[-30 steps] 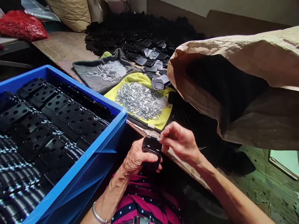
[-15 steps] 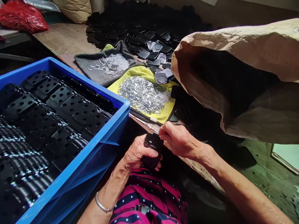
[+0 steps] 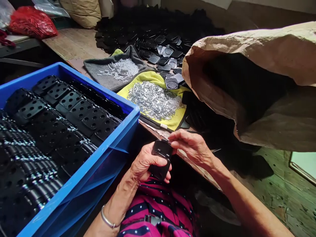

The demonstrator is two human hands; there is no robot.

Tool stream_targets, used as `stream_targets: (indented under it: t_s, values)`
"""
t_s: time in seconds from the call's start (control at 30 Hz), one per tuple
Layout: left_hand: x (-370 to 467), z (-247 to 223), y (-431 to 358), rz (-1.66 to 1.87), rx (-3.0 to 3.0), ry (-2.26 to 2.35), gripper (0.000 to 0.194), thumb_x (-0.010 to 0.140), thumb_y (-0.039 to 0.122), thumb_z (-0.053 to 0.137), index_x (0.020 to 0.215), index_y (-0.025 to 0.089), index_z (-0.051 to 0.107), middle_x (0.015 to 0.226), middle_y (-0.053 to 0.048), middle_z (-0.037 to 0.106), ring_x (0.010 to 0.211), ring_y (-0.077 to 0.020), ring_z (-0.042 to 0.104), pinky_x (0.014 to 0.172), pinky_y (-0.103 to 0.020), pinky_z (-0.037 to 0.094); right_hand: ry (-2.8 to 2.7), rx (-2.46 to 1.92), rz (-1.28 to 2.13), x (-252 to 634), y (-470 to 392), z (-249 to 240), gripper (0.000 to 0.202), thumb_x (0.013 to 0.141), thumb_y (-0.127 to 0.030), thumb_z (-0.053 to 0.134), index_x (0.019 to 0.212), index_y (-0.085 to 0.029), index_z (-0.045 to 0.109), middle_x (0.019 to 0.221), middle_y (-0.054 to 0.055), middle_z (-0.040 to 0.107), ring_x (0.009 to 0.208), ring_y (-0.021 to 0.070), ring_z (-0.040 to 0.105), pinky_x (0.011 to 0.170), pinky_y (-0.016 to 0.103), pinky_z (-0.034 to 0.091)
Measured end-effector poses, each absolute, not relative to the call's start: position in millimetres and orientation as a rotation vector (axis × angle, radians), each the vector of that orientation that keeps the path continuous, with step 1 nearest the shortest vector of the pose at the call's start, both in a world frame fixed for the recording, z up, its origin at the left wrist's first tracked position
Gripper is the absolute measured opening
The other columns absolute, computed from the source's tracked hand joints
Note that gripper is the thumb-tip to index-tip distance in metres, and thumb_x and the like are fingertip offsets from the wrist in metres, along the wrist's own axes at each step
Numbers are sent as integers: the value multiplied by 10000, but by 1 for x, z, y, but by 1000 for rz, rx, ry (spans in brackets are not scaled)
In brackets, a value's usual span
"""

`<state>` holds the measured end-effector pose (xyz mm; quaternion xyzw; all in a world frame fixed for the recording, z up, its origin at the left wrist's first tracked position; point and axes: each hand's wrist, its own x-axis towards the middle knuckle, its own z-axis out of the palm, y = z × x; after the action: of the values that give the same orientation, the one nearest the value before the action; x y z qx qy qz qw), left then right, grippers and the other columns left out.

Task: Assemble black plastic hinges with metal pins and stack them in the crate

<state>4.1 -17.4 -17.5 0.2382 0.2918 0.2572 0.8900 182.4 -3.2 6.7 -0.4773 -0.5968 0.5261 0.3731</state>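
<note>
A black plastic hinged piece with rounded corners and small slots is in my left hand, thumb across its front and fingers behind. My right hand is at its upper right edge, with the fingertips drawn together there. Anything small between those fingertips is too hidden to name. Beyond my hands lies a yellow cloth bearing a heap of short metal pins. Behind it, a grey cloth carries small white plastic pieces.
On the left stands a blue crate packed with black hinged pieces. A large open paper sack lies at right. Loose black plates are heaped behind the cloths. A red plastic bag sits at the far left.
My right fingers have straightened and loosened somewhat at the piece's edge. My left hand keeps its hold, with the piece tilted slightly. The whole view has shifted a little.
</note>
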Motion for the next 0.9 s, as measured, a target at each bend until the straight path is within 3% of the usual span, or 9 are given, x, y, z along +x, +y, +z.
stream_targets:
  t_s: [0.17, 0.37, 0.47, 0.6, 0.8, 0.9]
  values:
    - [2, -19, -21, 466, 473, 516, 374, 669, 106, 588, 1027, 142, 487, 673, -56, 671, 520, -200, 653, 477, -335, 553, -1502, -1139, 1472, 195, -6, 7, 162, 791, -264, 633, 909, -153, 650, 701, 19, 620, 546, 119, 597, 524, 246, 517]
    - [7, -18, -27, 400, 453, 496, 405, 630, 75, 586, 1008, 150, 461, 653, -65, 668, 514, -223, 654, 461, -331, 537, -2082, -1034, 881, 194, -12, -2, 232, 846, -143, 483, 991, -180, 660, 728, 41, 633, 587, 112, 568, 527, 219, 486]
    - [11, -19, -29, 447, 445, 561, 381, 631, 102, 614, 982, 147, 473, 648, -65, 667, 502, -216, 648, 459, -339, 541, -2001, -1071, 922, 192, -16, -13, 255, 871, -171, 446, 1016, -181, 656, 760, 51, 634, 600, 119, 573, 527, 230, 489]
    - [17, -19, -27, 545, 515, 707, 309, 677, 211, 650, 939, 138, 504, 641, -66, 666, 478, -205, 636, 452, -340, 541, -1687, -1297, 1182, 189, -20, -8, 251, 882, -266, 473, 1010, -154, 658, 752, 44, 617, 498, 92, 525, 441, 214, 448]
    - [24, -16, -27, 695, 582, 861, 361, 734, 384, 638, 981, 142, 535, 580, -6, 620, 408, -176, 591, 367, -278, 491, -1710, -1476, 985, 173, -35, 7, 431, 707, -263, 694, 1115, -170, 589, 890, 54, 642, 545, 104, 520, 488, 234, 448]
    - [27, -16, -30, 696, 527, 831, 414, 777, 488, 555, 989, 133, 549, 575, -12, 614, 374, -170, 566, 339, -277, 467, -1582, -1542, 976, 164, -41, -3, 231, 779, -276, 603, 988, -178, 600, 821, 38, 638, 591, 125, 558, 534, 240, 465]
